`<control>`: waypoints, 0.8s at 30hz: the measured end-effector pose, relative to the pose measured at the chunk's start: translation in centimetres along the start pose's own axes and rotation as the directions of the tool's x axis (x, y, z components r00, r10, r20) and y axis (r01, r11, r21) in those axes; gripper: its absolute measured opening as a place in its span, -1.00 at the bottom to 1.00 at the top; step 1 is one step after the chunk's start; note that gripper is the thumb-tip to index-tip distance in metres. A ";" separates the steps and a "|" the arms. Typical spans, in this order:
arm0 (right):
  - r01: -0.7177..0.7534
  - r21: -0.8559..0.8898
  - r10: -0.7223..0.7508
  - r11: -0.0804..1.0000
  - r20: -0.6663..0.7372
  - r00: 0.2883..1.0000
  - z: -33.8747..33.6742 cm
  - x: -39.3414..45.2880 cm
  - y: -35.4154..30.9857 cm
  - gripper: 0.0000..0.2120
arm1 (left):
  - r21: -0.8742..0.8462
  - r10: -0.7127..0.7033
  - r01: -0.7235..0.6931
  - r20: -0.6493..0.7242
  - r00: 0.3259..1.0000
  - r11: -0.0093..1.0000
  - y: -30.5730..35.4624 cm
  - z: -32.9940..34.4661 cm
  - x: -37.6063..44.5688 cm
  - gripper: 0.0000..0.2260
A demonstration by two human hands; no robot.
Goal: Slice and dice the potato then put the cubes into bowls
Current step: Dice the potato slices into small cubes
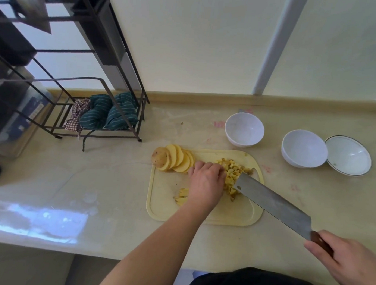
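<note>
Head view, left hand (205, 181) fingers curled beside potato cubes (230, 175), right hand (350, 262) grasping cleaver (272, 201)

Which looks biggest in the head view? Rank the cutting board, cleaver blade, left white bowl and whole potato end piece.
1. cutting board
2. cleaver blade, though nearer the camera than the rest
3. left white bowl
4. potato end piece

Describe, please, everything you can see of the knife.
The knife is a broad, cleaver-like blade of dull grey metal with a small hole near its far end and a dark brown handle. The right hand holds the handle. The blade slants across the board, its far end among the potato cubes, beside the left hand.
</note>
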State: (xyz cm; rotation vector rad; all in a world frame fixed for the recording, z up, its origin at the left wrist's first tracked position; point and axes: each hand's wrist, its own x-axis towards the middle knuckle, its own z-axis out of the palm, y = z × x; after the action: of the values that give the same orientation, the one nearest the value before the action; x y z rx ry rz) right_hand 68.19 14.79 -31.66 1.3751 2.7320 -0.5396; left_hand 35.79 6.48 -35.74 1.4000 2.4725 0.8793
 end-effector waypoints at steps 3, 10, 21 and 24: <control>0.007 -0.005 -0.006 1.000 0.014 1.000 0.0 0.0 0.0 -0.29 | 0.057 0.110 -0.112 0.027 0.994 0.992 -0.4 0.5 0.2 -0.94; -0.014 0.025 0.014 1.000 0.005 1.000 0.7 0.1 0.3 -0.33 | 0.023 0.362 -0.369 0.139 0.922 0.929 -4.7 -3.2 -0.6 -0.59; 0.007 0.045 -0.007 0.999 0.009 1.000 0.2 0.5 -0.8 -0.44 | 0.029 0.201 -0.208 0.162 0.966 0.978 -13.6 -8.8 -5.1 -0.79; 0.003 0.037 -0.003 0.999 0.019 1.000 -0.1 0.5 -1.1 -0.42 | 0.034 0.135 -0.143 0.182 0.974 0.989 -13.1 -8.7 -5.7 -0.73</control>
State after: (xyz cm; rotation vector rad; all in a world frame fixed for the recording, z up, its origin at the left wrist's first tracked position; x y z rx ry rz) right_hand 67.01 14.63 -31.36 1.3662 2.7229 -0.6029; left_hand 25.77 -6.87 -36.88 1.6083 2.2991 0.6899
